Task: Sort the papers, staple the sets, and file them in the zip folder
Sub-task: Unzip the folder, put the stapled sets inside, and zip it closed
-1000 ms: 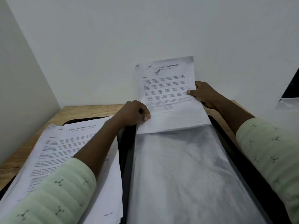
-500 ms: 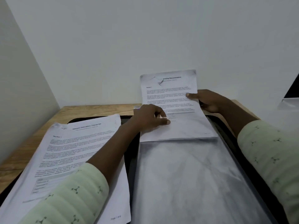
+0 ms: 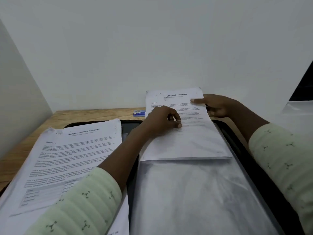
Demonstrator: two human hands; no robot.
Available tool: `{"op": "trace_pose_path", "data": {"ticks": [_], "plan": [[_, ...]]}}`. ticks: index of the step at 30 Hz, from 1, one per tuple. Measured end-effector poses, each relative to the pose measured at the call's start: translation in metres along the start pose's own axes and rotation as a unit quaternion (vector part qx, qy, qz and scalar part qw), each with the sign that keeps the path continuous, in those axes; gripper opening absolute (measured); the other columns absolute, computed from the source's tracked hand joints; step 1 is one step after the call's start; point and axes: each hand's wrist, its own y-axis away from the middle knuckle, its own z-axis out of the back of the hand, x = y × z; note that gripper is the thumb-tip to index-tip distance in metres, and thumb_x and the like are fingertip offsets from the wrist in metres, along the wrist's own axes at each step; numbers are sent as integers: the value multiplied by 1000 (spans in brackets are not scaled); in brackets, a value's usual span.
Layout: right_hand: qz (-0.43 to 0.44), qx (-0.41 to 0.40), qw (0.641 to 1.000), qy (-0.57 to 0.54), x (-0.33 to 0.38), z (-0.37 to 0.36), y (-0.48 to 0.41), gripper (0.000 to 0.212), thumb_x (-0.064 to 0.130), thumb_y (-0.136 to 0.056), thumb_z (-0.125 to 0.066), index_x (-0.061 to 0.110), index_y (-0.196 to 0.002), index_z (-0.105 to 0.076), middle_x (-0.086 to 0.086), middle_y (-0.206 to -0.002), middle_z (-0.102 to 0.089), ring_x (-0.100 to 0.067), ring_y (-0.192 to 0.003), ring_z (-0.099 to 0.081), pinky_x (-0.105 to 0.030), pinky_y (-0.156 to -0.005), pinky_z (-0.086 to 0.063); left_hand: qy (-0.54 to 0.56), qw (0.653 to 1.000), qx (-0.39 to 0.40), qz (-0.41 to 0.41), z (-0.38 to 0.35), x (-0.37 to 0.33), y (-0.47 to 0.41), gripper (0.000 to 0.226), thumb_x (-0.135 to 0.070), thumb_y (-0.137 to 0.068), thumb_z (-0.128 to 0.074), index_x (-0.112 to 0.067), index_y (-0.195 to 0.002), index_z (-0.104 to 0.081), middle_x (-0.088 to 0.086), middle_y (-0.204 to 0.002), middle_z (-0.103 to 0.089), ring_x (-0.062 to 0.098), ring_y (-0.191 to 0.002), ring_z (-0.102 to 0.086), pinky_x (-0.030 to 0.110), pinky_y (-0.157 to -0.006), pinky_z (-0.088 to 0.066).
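Observation:
A stapled paper set headed "Internship Documentation" [image 3: 189, 141] lies over the far end of the open black zip folder [image 3: 264, 167], its lower part tucked behind a translucent plastic sleeve [image 3: 194, 192]. My left hand [image 3: 160, 121] rests on the set's left half with fingers curled, pinching the sheet. My right hand [image 3: 218, 106] holds the set's upper right edge, thumb on top. A second set, "Sample Education Transcript" [image 3: 67, 158], lies on the folder's left half, partly under my left forearm.
A small blue staple box [image 3: 139, 113] sits on the wooden table [image 3: 84, 114] by the back wall. White walls close in on the left and behind. A dark opening shows at the far right edge.
The internship set has come down from nearly upright to flatter and slid deeper into the sleeve. Both hands moved down with it, and the staple box came into view.

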Motion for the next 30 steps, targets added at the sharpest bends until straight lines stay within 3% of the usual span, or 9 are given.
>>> {"op": "trace_pose_path", "data": {"ticks": [2,5,7,9,14,18,22,27,30], "plan": [[38,-55,997,-25,2,-5,-11,38,24,-93,-66,5,-125,-59,-11,-117,-70,-24,-100,-69,-31,-75,-58,5,1000,-17,7,-4,1,0,9,-27,-79,-80,-29,-80,-71,-11,-69,-57,3,-65,-49,25,-67,-38],[59,-118,991,-28,1,-11,-22,32,10,-95,-62,0,-124,-55,-20,-124,-64,-33,-106,-65,-45,-89,-55,8,999,-41,3,-9,2,1,16,-20,-78,-79,-31,-72,-68,-11,-66,-58,5,-65,-49,26,-67,-35],[48,-125,991,17,0,-11,-23,31,6,-94,-62,1,-124,-55,-18,-120,-64,-31,-101,-65,-38,-81,-57,11,998,-63,-9,-8,1,1,18,-14,-77,-77,-28,-70,-68,-11,-63,-57,5,-63,-47,26,-66,-33],[39,-90,993,71,0,-10,-17,27,7,-96,-60,1,-122,-56,-15,-114,-65,-24,-89,-65,-24,-64,-56,22,996,-84,-15,-5,0,0,15,-10,-78,-76,-23,-73,-70,-11,-63,-57,4,-61,-46,25,-63,-33],[-12,60,996,69,8,-3,3,14,0,-98,-53,7,-105,-62,-5,-89,-72,-12,-70,-71,-19,-53,-54,28,996,-82,-20,-4,-3,1,9,-13,-77,-80,-17,-81,-74,-11,-63,-56,5,-64,-48,17,-63,-33],[-38,33,987,153,20,0,1,16,18,-94,-64,16,-110,-65,-2,-100,-68,-15,-82,-64,-23,-62,-51,27,996,-82,-14,-7,-4,2,11,-14,-77,-81,-14,-85,-74,-6,-64,-58,7,-66,-52,20,-77,-32],[44,-75,982,169,17,-8,-18,17,22,-90,-68,17,-106,-71,-2,-106,-71,-16,-85,-62,-28,-71,-48,8,996,-87,-10,-7,-5,5,9,-13,-82,-77,-15,-90,-75,1,-74,-65,16,-77,-60,-9,-68,-19],[60,-7,971,229,13,-5,-16,19,3,-93,-59,11,-98,-75,-8,-101,-73,-21,-92,-65,-29,-81,-53,35,996,-81,-14,-6,-3,3,9,-8,-83,-74,-13,-91,-75,-4,-68,-60,9,-69,-53,19,-74,-33],[52,26,969,242,10,0,-9,20,2,-94,-59,13,-96,-75,-5,-99,-73,-20,-92,-65,-28,-84,-53,37,996,-75,-17,-7,-4,3,11,-8,-84,-73,-12,-94,-75,-1,-72,-62,9,-69,-53,18,-67,-36]]}}
